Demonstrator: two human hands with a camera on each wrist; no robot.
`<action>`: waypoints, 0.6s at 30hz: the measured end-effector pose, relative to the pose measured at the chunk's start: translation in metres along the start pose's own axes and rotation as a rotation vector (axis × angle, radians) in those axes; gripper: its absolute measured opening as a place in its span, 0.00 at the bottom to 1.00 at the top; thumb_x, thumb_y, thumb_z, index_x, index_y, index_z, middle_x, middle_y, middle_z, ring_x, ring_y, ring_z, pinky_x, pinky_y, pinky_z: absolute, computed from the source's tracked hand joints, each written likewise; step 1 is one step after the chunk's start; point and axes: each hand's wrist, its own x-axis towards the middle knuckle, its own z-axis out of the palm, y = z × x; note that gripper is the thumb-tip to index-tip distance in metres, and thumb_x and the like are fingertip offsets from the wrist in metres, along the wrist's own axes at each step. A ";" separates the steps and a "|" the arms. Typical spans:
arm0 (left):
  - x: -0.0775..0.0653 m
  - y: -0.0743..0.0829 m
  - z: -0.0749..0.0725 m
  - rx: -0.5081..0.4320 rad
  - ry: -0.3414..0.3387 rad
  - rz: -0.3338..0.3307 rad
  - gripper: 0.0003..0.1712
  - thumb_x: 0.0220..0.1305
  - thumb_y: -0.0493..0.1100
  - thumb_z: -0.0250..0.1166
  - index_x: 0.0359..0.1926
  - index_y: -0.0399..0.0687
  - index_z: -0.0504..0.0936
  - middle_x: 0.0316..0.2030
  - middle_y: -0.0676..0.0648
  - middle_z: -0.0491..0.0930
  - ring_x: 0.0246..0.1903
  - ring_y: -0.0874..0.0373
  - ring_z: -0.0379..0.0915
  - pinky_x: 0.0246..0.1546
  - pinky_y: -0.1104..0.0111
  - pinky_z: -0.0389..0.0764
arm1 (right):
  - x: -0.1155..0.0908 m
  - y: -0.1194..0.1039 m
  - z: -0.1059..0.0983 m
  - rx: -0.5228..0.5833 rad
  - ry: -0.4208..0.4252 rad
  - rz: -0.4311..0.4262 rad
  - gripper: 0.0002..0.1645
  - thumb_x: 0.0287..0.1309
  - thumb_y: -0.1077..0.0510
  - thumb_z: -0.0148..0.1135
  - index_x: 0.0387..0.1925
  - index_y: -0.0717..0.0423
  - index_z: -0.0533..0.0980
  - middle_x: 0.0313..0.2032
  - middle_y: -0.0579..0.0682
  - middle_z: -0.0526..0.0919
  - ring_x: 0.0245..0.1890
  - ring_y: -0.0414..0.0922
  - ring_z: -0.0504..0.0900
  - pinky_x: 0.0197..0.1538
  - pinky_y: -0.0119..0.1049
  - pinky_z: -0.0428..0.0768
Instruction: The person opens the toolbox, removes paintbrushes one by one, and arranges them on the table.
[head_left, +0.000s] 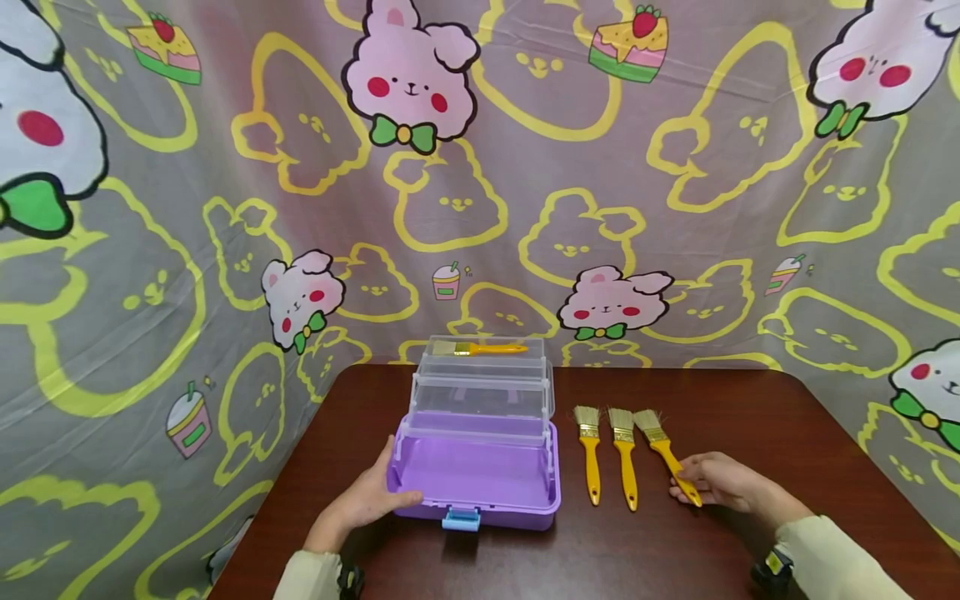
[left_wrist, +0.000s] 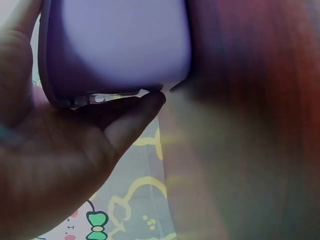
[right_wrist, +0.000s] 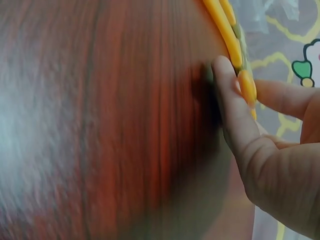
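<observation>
A purple plastic storage box (head_left: 472,468) stands with its clear lid and trays raised, a blue latch (head_left: 461,520) at its front. My left hand (head_left: 369,497) holds the box's left front corner, the thumb over the rim and the fingers along the side. The left wrist view shows that thumb against the purple wall (left_wrist: 125,45). To the right, my right hand (head_left: 722,481) pinches the yellow handle of the rightmost paintbrush (head_left: 666,450), thumb and fingers on either side. In the right wrist view the handle (right_wrist: 247,86) sits between thumb and finger.
Two more paintbrushes, one nearer the box (head_left: 591,462) and one in the middle (head_left: 625,467), lie side by side with bristles away from me. Another paintbrush (head_left: 495,349) lies in the top clear tray. A patterned cloth (head_left: 525,167) hangs behind the dark wooden table (head_left: 600,558).
</observation>
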 end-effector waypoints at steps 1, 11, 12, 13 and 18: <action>0.001 0.000 -0.001 0.001 -0.009 0.006 0.67 0.48 0.51 0.75 0.73 0.37 0.35 0.67 0.27 0.52 0.54 0.41 0.69 0.58 0.44 0.63 | 0.000 0.000 0.001 0.003 0.001 -0.004 0.23 0.65 0.68 0.46 0.55 0.81 0.54 0.37 0.59 0.81 0.38 0.50 0.83 0.44 0.44 0.80; 0.010 0.003 -0.012 -0.014 -0.095 0.107 0.71 0.45 0.50 0.76 0.73 0.38 0.32 0.70 0.28 0.41 0.65 0.36 0.50 0.63 0.43 0.51 | 0.002 -0.004 0.011 -0.045 -0.009 -0.031 0.14 0.66 0.65 0.48 0.47 0.74 0.66 0.34 0.55 0.84 0.35 0.48 0.83 0.39 0.40 0.81; 0.011 0.003 -0.012 -0.019 -0.098 0.113 0.71 0.45 0.49 0.76 0.73 0.39 0.32 0.70 0.29 0.41 0.66 0.36 0.50 0.63 0.43 0.50 | 0.002 -0.004 0.011 -0.050 -0.010 -0.032 0.13 0.66 0.65 0.49 0.45 0.73 0.67 0.33 0.55 0.84 0.35 0.47 0.84 0.38 0.39 0.81; 0.011 0.002 -0.011 -0.021 -0.096 0.114 0.70 0.45 0.48 0.76 0.73 0.38 0.32 0.70 0.29 0.41 0.66 0.36 0.49 0.63 0.43 0.49 | 0.002 -0.004 0.012 -0.053 -0.008 -0.028 0.12 0.66 0.64 0.49 0.44 0.72 0.68 0.33 0.54 0.84 0.34 0.47 0.84 0.38 0.39 0.81; 0.014 0.001 -0.008 -0.024 -0.072 0.108 0.69 0.46 0.45 0.76 0.73 0.36 0.32 0.70 0.28 0.40 0.66 0.35 0.47 0.64 0.44 0.48 | 0.002 -0.005 0.015 -0.048 -0.002 -0.017 0.12 0.66 0.64 0.50 0.44 0.72 0.69 0.33 0.54 0.84 0.34 0.47 0.84 0.38 0.38 0.82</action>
